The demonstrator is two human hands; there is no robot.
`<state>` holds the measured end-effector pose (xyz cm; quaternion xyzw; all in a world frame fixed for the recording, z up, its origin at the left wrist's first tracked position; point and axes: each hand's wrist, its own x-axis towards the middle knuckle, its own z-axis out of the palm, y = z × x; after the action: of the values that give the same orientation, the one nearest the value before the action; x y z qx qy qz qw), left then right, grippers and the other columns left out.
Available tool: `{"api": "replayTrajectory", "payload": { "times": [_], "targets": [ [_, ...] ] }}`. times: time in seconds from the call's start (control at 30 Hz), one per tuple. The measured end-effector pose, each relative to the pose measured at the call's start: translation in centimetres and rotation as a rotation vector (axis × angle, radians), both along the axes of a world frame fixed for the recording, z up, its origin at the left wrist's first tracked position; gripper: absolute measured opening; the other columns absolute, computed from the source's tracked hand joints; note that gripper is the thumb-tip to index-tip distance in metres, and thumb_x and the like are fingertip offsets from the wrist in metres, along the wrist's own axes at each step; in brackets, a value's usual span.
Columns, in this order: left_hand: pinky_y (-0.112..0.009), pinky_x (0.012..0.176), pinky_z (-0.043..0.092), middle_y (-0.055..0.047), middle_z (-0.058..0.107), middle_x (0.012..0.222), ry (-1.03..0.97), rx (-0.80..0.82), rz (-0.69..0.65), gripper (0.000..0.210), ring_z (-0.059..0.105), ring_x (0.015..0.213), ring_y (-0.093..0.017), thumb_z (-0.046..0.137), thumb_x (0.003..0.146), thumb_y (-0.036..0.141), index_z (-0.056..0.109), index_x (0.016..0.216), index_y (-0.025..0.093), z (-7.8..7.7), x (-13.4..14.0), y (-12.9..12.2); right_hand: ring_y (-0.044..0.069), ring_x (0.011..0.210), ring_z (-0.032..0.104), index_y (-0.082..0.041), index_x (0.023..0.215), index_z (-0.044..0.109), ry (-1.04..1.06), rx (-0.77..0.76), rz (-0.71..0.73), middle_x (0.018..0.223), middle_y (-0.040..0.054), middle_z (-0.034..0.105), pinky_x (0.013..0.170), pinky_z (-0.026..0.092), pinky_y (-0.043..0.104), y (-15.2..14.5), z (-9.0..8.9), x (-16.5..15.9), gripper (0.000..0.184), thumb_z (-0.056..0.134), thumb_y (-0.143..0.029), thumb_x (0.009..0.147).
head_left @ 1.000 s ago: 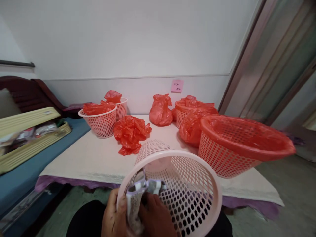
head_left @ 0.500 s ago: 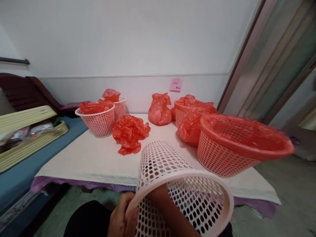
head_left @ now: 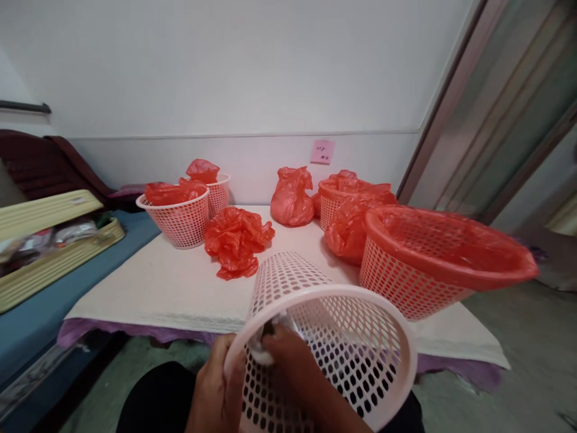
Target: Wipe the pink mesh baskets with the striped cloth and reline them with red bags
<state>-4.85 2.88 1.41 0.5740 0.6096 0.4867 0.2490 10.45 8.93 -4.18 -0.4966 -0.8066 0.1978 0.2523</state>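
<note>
"Things at the far left, what are they?"

"A yellow ribbed case (head_left: 67, 264), open, on a blue surface (head_left: 99, 270). Then, on the table (head_left: 148, 294), a small pink basket (head_left: 183, 225) with red plastic (head_left: 175, 192) in it, and a second basket (head_left: 219, 196) just behind."

"And the left hand (head_left: 219, 385)?"

"Fingers clamped on the rim of a pale mesh basket (head_left: 288, 270). Beyond, a crumpled red bag (head_left: 237, 240) lies on the table."

"Where's that mesh basket, exactly?"

"At the table's near edge, tilted, mouth towards the person. Whether its base touches the table, I can't tell."

"The right hand (head_left: 286, 349)?"

"Inside it, fingers curled tight on a pale cloth (head_left: 261, 355), rather blurred, near the left side."

"Further right?"

"A bunched red bag (head_left: 292, 198) near the wall (head_left: 252, 72), a pink note (head_left: 322, 152) on that wall, then a big basket (head_left: 410, 282) lined with red plastic."
</note>
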Motion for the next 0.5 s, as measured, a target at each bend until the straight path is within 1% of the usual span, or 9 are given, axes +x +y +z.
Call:
{"api": "replayTrajectory", "payload": {
  "times": [0.07, 0.13, 0.2, 0.23, 0.27, 0.3, 0.37, 0.43, 0.5],
  "targets": [
    [-0.027, 0.069, 0.049, -0.002, 0.067, 0.089, 0.035, -0.005, -0.005, 0.035, 0.063, 0.079, -0.02, 0.04, 0.092, 0.053, 0.055, 0.1, 0.023, 0.0, -1.1, 0.8, 0.02, 0.079, 0.062, -0.027, 0.085, 0.068, -0.065, 0.03, 0.052, 0.087, 0.0019, 0.067, 0.068, 0.048, 0.03, -2.6, -1.3, 0.0, 0.009, 0.062, -0.026, 0.078],
    [-0.028, 0.072, 0.049, -0.003, 0.067, 0.094, 0.058, -0.012, -0.017, 0.036, 0.063, 0.085, -0.02, 0.037, 0.093, 0.053, 0.055, 0.103, 0.023, 0.2, -1.8, 1.4, 0.02, 0.072, 0.061, -0.026, 0.082, 0.064, -0.103, 0.112, -0.049, 0.079, 0.0024, 0.064, 0.063, 0.048, 0.03, -4.8, -3.5, -0.1, 0.007, 0.064, -0.026, 0.075],
    [-0.028, 0.073, 0.048, -0.002, 0.066, 0.092, 0.067, -0.025, -0.042, 0.036, 0.061, 0.083, -0.019, 0.035, 0.094, 0.053, 0.054, 0.101, 0.024, 0.7, -1.9, 1.9, 0.022, 0.071, 0.06, -0.028, 0.08, 0.063, -0.1, 0.372, -0.08, 0.072, 0.0019, 0.062, 0.065, 0.048, 0.033, -6.2, -5.7, -0.3, 0.005, 0.062, -0.025, 0.077],
    [-0.028, 0.072, 0.047, -0.001, 0.065, 0.09, 0.068, -0.034, -0.057, 0.036, 0.061, 0.08, -0.019, 0.035, 0.094, 0.054, 0.054, 0.099, 0.024, 1.1, -1.7, 2.1, 0.022, 0.073, 0.06, -0.03, 0.084, 0.064, -0.099, 0.493, -0.088, 0.075, 0.0023, 0.063, 0.067, 0.048, 0.035, -6.6, -6.5, -0.3, 0.01, 0.059, -0.023, 0.08],
    [-0.028, 0.07, 0.046, 0.0, 0.065, 0.086, 0.072, -0.046, -0.069, 0.036, 0.06, 0.078, -0.018, 0.035, 0.094, 0.054, 0.053, 0.098, 0.024, 1.6, -1.5, 2.3, 0.023, 0.076, 0.061, -0.032, 0.089, 0.064, -0.11, 0.578, -0.09, 0.08, 0.0029, 0.065, 0.07, 0.048, 0.036, -6.8, -7.0, -0.3, 0.016, 0.056, -0.02, 0.082],
    [-0.028, 0.069, 0.046, 0.001, 0.064, 0.083, 0.077, -0.061, -0.082, 0.035, 0.059, 0.076, -0.018, 0.035, 0.094, 0.055, 0.052, 0.097, 0.024, 2.0, -1.3, 2.4, 0.023, 0.08, 0.062, -0.033, 0.096, 0.064, -0.133, 0.619, -0.095, 0.087, 0.0039, 0.067, 0.073, 0.048, 0.038, -7.0, -7.1, -0.2, 0.022, 0.054, -0.017, 0.085],
    [-0.028, 0.068, 0.045, 0.001, 0.063, 0.08, 0.087, -0.087, -0.111, 0.035, 0.059, 0.075, -0.019, 0.037, 0.093, 0.056, 0.051, 0.094, 0.024, 2.8, -0.8, 2.6, 0.024, 0.089, 0.063, -0.032, 0.108, 0.062, -0.2, 0.606, -0.11, 0.101, 0.0067, 0.069, 0.078, 0.048, 0.039, -7.1, -6.3, 0.0, 0.03, 0.051, -0.013, 0.087],
    [-0.028, 0.068, 0.045, 0.001, 0.062, 0.08, 0.076, -0.082, -0.127, 0.034, 0.06, 0.079, -0.019, 0.04, 0.091, 0.056, 0.052, 0.092, 0.023, 3.1, -0.5, 2.6, 0.024, 0.089, 0.064, -0.03, 0.112, 0.061, -0.239, 0.582, -0.115, 0.102, 0.0077, 0.069, 0.077, 0.049, 0.038, -7.1, -4.9, 0.0, 0.032, 0.05, -0.011, 0.088],
    [-0.028, 0.071, 0.047, 0.0, 0.063, 0.085, 0.023, -0.053, -0.106, 0.033, 0.061, 0.083, -0.019, 0.044, 0.091, 0.054, 0.053, 0.095, 0.023, 2.6, -0.2, 2.3, 0.024, 0.085, 0.064, -0.029, 0.114, 0.061, -0.217, 0.57, -0.11, 0.098, 0.0078, 0.069, 0.074, 0.05, 0.037, -6.9, -3.3, -0.3, 0.033, 0.05, -0.011, 0.088]
  ]
}}
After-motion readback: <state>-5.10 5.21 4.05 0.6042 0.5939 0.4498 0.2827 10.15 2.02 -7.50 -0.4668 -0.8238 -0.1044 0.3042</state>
